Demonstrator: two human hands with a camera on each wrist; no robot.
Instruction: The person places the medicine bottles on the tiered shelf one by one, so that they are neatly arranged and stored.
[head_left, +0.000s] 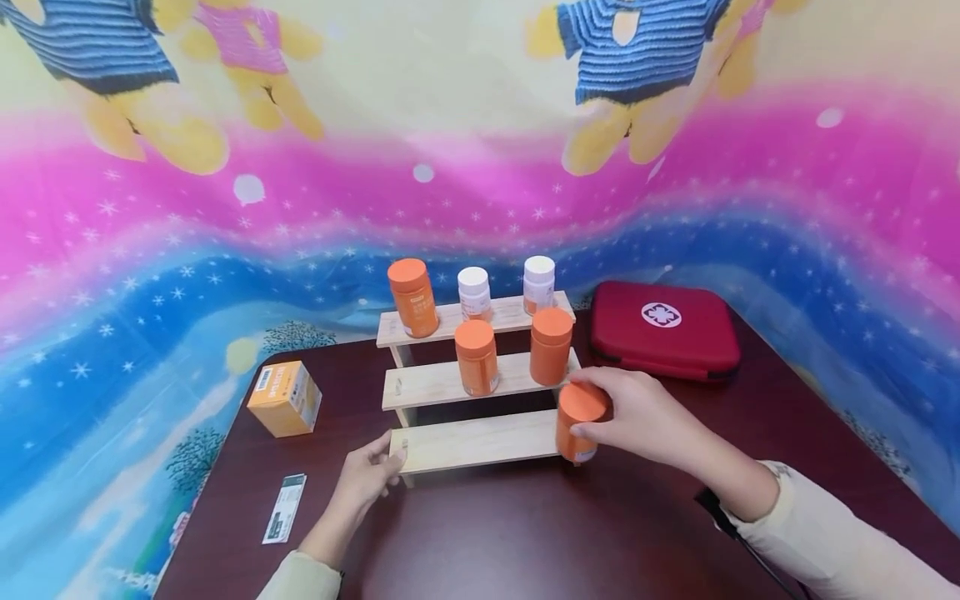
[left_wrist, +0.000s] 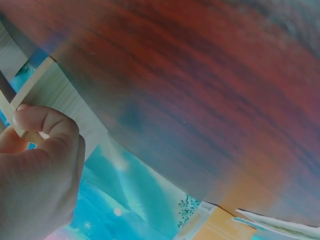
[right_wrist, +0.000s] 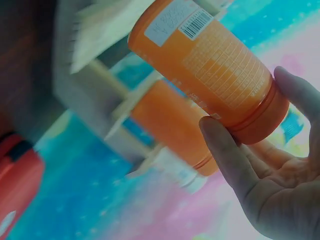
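Note:
A three-tier wooden shelf point(head_left: 480, 440) stands mid-table. My left hand point(head_left: 366, 477) pinches the left end of its lowest tier; the left wrist view shows thumb and finger at the board's corner point(left_wrist: 55, 82). With its fingers round the cap, my right hand point(head_left: 645, 417) holds an orange bottle point(head_left: 576, 429) upright at the right end of that tier. Whether the bottle's base touches the board, I cannot tell. On the middle tier are two more orange bottles point(head_left: 477, 367). The top tier bears an orange bottle point(head_left: 414, 304) and two white bottles point(head_left: 474, 293).
Left of the shelf sits an orange-and-white box point(head_left: 281, 404), with a flat white-and-green packet point(head_left: 285, 508) nearer me. A red zipped case point(head_left: 663, 333) lies at the back right. Behind the table hangs a printed cloth point(head_left: 450, 208).

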